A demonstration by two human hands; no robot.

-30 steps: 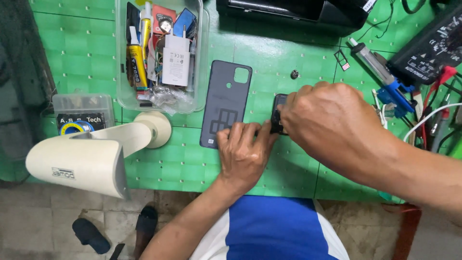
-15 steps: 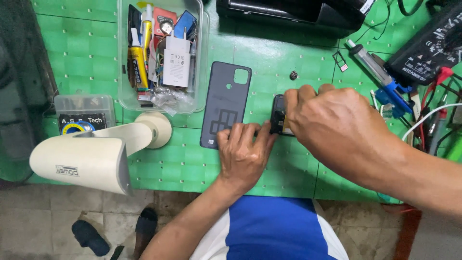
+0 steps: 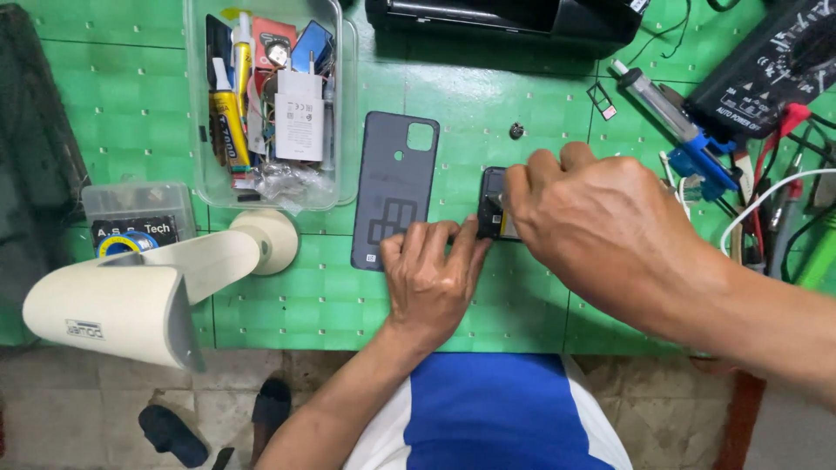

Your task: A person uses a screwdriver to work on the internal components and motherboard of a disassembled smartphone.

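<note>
We have the back cover off, lying just left of our left hand; both hands pinch the opened phone, largely hidden under our right hand, internals unfinished.

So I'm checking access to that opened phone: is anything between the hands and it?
Nothing visible is. The right hand already lies over the opened phone, covering most of it, and the left hand has its fingertips at the phone's lower left edge. The grey back cover lies beside it to the left, apart.
</note>
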